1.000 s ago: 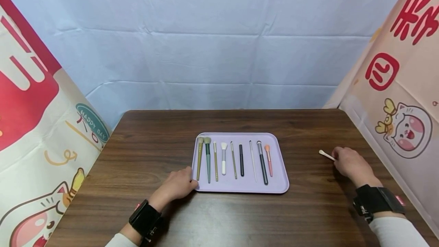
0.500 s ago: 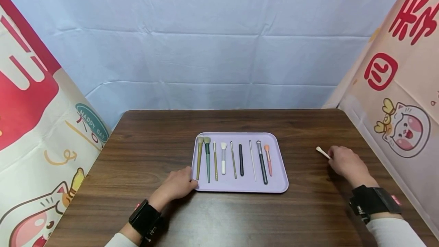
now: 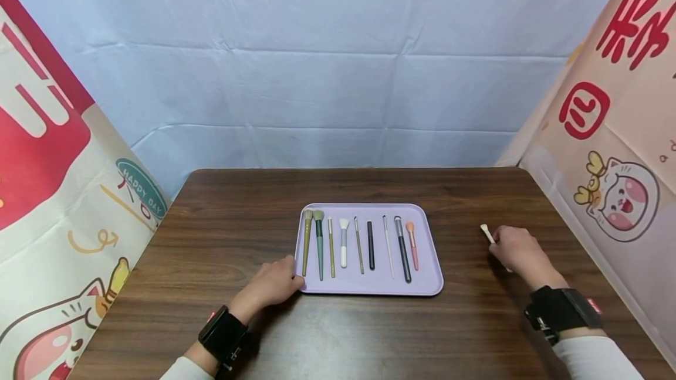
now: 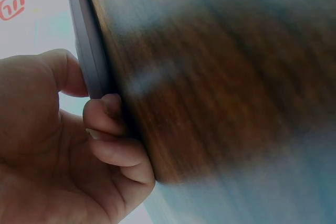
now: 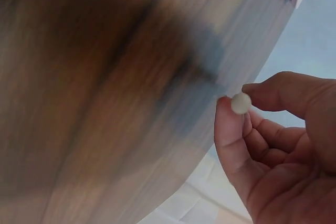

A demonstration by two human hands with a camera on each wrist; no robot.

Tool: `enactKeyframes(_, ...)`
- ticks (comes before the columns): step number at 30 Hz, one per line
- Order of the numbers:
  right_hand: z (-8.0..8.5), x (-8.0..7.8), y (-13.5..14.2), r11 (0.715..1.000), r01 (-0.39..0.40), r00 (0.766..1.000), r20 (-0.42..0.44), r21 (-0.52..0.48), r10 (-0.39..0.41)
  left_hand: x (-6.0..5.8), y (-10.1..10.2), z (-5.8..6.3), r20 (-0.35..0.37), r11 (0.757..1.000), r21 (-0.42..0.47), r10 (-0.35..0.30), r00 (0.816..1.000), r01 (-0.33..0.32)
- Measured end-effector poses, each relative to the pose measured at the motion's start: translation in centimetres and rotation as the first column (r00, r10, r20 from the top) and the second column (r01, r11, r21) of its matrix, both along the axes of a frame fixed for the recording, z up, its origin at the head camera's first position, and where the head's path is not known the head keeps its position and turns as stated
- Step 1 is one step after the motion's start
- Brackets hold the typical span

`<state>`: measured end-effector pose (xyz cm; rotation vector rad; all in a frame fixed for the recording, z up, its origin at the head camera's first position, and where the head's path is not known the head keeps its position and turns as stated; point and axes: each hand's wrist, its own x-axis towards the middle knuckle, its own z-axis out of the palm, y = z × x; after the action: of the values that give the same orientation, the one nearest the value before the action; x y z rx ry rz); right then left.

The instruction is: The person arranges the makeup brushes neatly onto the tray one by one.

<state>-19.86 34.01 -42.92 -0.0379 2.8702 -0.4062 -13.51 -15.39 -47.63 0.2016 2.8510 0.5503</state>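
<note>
My left hand (image 3: 273, 282) holds the near left corner of a lilac tray (image 3: 430, 277). In the left wrist view the thumb and curled fingers pinch the tray's edge (image 4: 90, 40). Makeup brushes lie in a row on it, bristles away from me, among them a dark green brush (image 3: 319, 245), a white one (image 3: 344, 245) and a pink one (image 3: 413, 245). Right of the tray, my right hand (image 3: 520, 251) pinches a small white makeup brush (image 3: 487, 233) between thumb and index finger. The right wrist view shows its round handle end (image 5: 241, 103); the rest is hidden behind that end.
The brown wooden table (image 3: 348, 339) carries the tray near its middle. A pale blue cloth (image 3: 317, 75) hangs behind the far edge. Printed banners stand at the left (image 3: 79, 204) and right (image 3: 607, 133). Each wrist wears a black camera band.
My right hand has moved left toward the tray with the white brush, which has turned so its bristles point more away from me. The left hand and tray stay almost where they were.
</note>
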Motion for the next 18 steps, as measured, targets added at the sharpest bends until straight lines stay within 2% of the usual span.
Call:
enactKeyframes(7,0.3,0.3,-1.7,0.999,0.014,0.999,0.033,-0.033,-0.013,0.0,-0.1,0.0,-0.003,1.0,0.0,-0.003,1.0,0.003)
enactKeyframes(18,0.4,0.4,-4.4,0.999,0.028,1.0,-0.003,-0.047,-0.029,0.1,0.0,0.1,-0.006,1.0,-0.004,-0.004,1.0,0.004)
